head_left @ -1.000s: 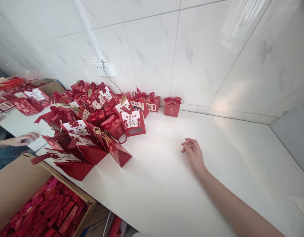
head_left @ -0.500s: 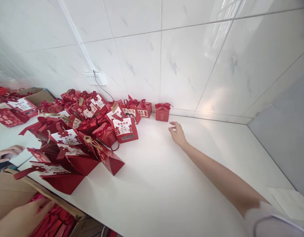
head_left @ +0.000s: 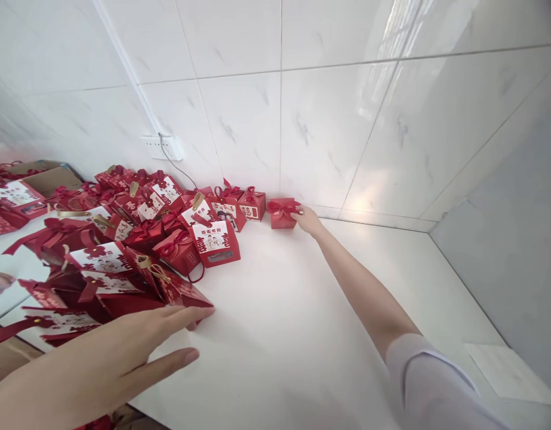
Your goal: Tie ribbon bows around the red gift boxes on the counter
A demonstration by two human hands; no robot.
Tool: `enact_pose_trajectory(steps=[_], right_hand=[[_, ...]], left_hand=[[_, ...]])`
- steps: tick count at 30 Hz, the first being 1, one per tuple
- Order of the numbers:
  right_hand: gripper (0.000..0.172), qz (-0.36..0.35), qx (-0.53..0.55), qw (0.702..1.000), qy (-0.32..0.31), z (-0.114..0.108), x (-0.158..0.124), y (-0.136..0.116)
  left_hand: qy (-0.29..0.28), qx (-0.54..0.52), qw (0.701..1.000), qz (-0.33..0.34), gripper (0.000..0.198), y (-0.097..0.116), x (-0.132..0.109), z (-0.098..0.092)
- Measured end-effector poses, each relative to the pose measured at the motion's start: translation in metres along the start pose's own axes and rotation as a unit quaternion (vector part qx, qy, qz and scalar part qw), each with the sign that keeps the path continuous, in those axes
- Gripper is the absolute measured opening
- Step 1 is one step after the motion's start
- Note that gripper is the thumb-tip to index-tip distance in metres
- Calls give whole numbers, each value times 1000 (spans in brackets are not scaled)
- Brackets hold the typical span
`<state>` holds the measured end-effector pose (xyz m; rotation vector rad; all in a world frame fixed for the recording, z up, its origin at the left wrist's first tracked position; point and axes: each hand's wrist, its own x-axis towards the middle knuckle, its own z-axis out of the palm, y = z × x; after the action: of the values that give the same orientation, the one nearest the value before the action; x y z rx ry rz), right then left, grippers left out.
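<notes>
A small red gift box (head_left: 282, 221) with a ribbon bow stands at the foot of the tiled wall, its top tipped toward me. The fingers of my right hand (head_left: 307, 221) are closed on the right end of its bow. My left hand (head_left: 136, 352) reaches in from the lower left with fingers extended and thumb apart, holding nothing. It hovers over the front of a heap of red gift boxes, partly hiding a red triangular box (head_left: 181, 286). A red box with a white printed label (head_left: 216, 243) sits upright at the heap's right side.
The white table (head_left: 275, 334) runs along the wall. Another person's hand (head_left: 0, 282) shows at the left edge. An open cardboard box (head_left: 11, 358) is low on the left. A white sheet (head_left: 508, 370) lies at right, and a cable hangs from a wall socket (head_left: 162, 147).
My right hand has moved left and taken hold of the small box's bow, and that box has tilted. My left hand has risen from the cardboard box and come forward over the table.
</notes>
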<state>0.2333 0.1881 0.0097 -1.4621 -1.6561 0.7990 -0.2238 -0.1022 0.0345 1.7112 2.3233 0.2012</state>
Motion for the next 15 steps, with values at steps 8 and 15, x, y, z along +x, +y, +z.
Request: enact_pose_trajectory(steps=[8, 15], right_hand=[[21, -40, -27, 995, -89, -74, -92, 0], [26, 20, -51, 977, -206, -89, -133, -3]], left_hand=[[-201, 54, 947, 245, 69, 203, 11, -62], [-46, 1, 954, 295, 90, 312, 38, 30]])
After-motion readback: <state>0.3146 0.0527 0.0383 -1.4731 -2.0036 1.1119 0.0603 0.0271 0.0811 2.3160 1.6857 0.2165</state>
